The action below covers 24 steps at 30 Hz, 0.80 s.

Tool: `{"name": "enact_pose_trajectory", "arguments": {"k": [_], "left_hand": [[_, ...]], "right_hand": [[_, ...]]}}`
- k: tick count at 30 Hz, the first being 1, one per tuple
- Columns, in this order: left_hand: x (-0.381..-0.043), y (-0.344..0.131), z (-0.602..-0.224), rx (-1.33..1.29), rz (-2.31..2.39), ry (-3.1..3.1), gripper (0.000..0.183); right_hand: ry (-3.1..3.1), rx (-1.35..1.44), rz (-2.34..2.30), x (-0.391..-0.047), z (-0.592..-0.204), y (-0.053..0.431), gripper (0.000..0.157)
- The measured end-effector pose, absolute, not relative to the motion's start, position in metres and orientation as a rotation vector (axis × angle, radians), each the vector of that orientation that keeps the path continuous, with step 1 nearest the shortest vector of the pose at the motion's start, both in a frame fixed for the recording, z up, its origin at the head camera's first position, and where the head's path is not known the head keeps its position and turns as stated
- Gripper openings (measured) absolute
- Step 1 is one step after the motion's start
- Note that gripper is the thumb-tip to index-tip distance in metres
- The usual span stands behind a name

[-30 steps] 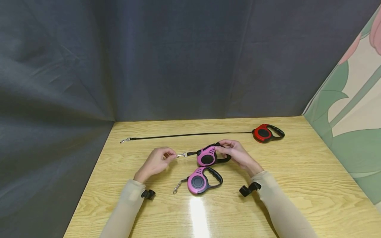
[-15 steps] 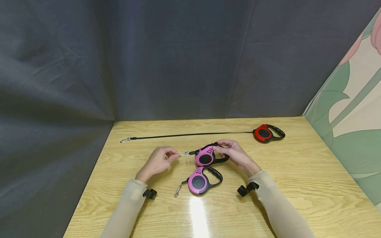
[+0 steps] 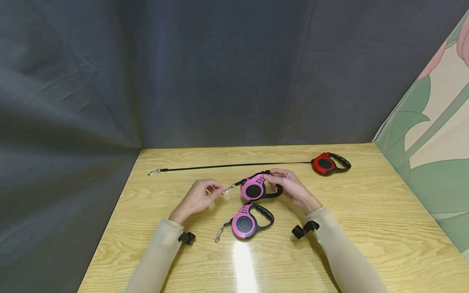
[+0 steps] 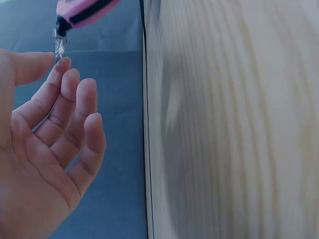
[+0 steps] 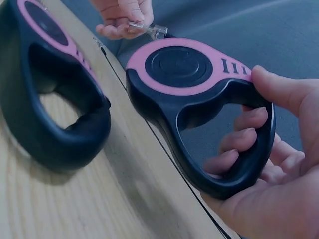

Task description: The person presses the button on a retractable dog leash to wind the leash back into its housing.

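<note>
In the head view my right hand (image 3: pixel 289 187) grips the black loop handle of a pink retractable dog leash (image 3: pixel 253 191), fingers through the loop and thumb along its top in the right wrist view. My left hand (image 3: pixel 199 197) pinches the end of that leash's silver snap hook (image 4: pixel 60 46) between thumb and forefinger, the other fingers loosely bent. Only a short bit of black strap (image 3: pixel 239 183) shows between hook and case. Just below, a second pink retractable leash (image 3: pixel 243 223) lies on the table with its hook (image 3: pixel 219 233) to the left.
Farther back on the wooden table (image 3: pixel 329 252) lies a red retractable leash (image 3: pixel 324 164). Its black strap (image 3: pixel 234 165) is stretched left across the table to a silver hook (image 3: pixel 154 172). A dark curtain (image 3: pixel 220 81) stands behind.
My left hand has shifted slightly right with the hook, so the hook now slants up toward the case. The held leash has risen a little and tilted. The other leashes stay put.
</note>
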<state>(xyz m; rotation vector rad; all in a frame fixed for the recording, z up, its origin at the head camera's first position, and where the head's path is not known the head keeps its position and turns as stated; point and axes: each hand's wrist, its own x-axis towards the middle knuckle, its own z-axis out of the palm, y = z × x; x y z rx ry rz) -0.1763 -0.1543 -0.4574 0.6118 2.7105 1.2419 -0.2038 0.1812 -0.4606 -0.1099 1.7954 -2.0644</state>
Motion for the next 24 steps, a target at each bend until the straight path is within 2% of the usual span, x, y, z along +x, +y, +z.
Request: {"name": "enact_pose_trajectory", "arguments": {"k": [10,16,19,24], "left_hand": [[-0.182,-0.119,-0.458,0.458,1.514,2.531,0.041],[-0.189,-0.107,-0.460,0.322,1.649,2.468,0.039],[-0.192,-0.106,-0.463,0.214,1.693,2.413,0.036],[-0.198,-0.105,-0.470,0.040,1.757,2.328,0.034]], "right_hand": [[1.693,-0.039,-2.073,-0.218,-0.459,0.167,0.014],[1.680,0.036,-2.043,-0.220,-0.461,0.156,0.016],[1.731,0.036,-2.033,-0.217,-0.463,0.152,0.027],[2.102,-0.125,-1.830,-0.208,-0.472,0.149,0.064]]}}
